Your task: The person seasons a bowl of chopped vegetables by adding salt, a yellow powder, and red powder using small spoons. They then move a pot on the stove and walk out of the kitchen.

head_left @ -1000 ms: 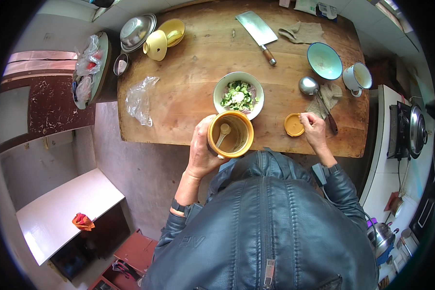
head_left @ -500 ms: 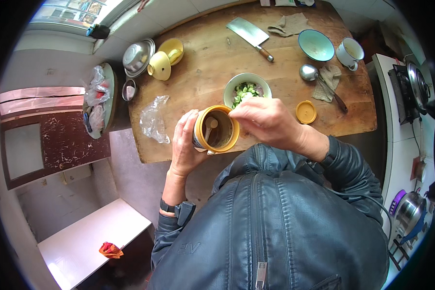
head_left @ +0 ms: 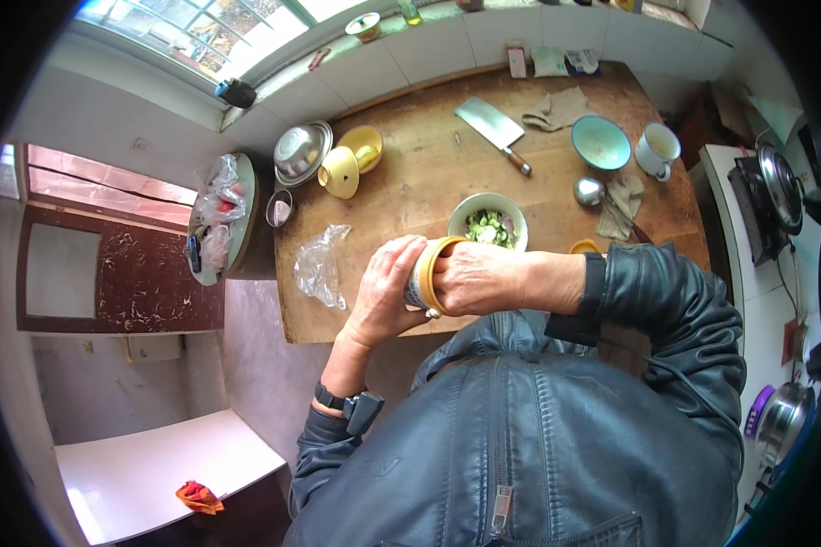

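Observation:
My left hand [head_left: 383, 290] is wrapped round a canister with a wide yellow rim [head_left: 426, 273], tilted with its mouth toward the right. My right hand [head_left: 485, 278] reaches into that mouth; its fingers are hidden inside, so what they hold cannot be seen. Just beyond my hands stands a pale bowl [head_left: 486, 200] with chopped green vegetables [head_left: 489, 228] in it. Part of a round yellow lid [head_left: 585, 246] shows behind my right forearm on the wooden table [head_left: 410, 191].
A cleaver [head_left: 489, 122] lies toward the back. On the right are a ladle [head_left: 590, 190], a cloth [head_left: 626, 202], a turquoise bowl [head_left: 600, 142] and a white mug [head_left: 655, 155]. At left are yellow bowls [head_left: 339, 173], a metal basin [head_left: 299, 150] and a clear plastic bag [head_left: 317, 272].
My right hand has gone from above the canister's rim into its mouth, where a small scoop showed before. The canister has turned toward my right hand. The whole view has shifted.

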